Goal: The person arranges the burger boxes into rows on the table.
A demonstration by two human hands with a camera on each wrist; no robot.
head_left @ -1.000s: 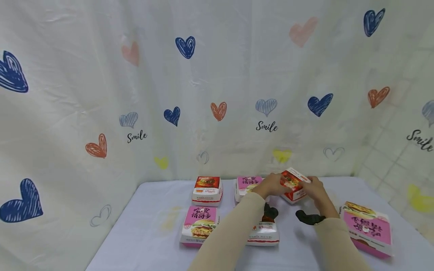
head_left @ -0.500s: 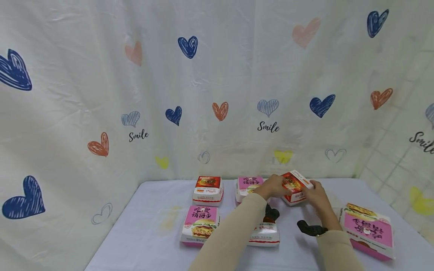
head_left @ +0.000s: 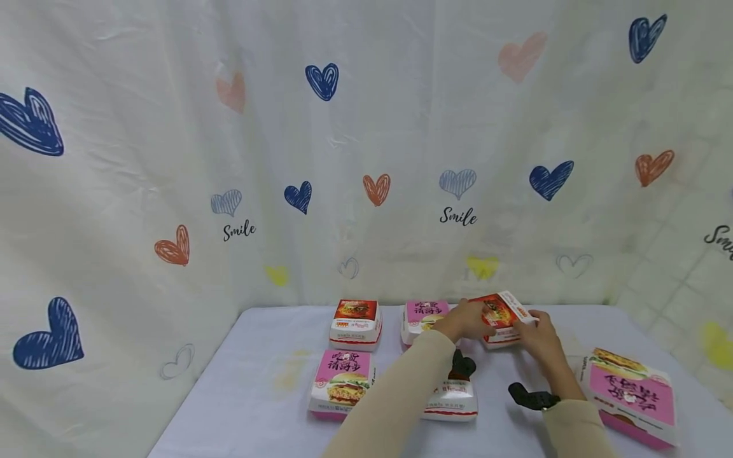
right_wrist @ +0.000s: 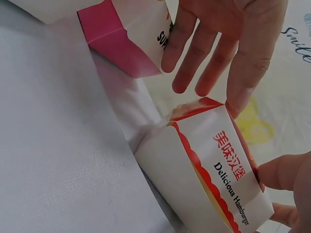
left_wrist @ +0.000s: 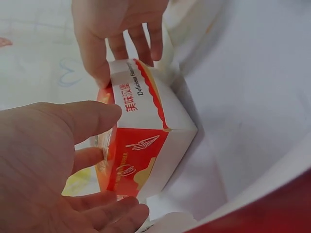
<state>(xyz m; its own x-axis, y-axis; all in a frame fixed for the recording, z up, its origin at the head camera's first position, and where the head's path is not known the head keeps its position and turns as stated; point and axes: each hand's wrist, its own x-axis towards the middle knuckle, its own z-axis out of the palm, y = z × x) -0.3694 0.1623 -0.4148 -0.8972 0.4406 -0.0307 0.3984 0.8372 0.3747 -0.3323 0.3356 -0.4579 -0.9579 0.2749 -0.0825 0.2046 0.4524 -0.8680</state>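
Note:
A red and white hamburger box point(head_left: 497, 312) stands turned at an angle at the back right of the table, between both hands. My left hand point(head_left: 466, 320) holds its left side; in the left wrist view the thumb lies at the upper edge and the other fingers spread along the red side. At the box's right edge is my right hand point(head_left: 538, 334), its thumb on the edge and the other fingers behind it. The right wrist view shows the white face of the hamburger box point(right_wrist: 209, 165) low over the tablecloth. Part of the box is hidden by the left hand.
Left of the hands stand a pink burger box point(head_left: 424, 310), a red one point(head_left: 355, 324) and another pink one point(head_left: 342, 381). A red and white box point(head_left: 452, 404) sits partly under the left sleeve. At right lies a larger pink box point(head_left: 632, 394). A heart-printed curtain point(head_left: 401, 127) hangs behind.
The hamburger box has come down a little and turned from its more tilted pose, with both hands staying on it. The head view has shifted slightly; the other boxes stay put.

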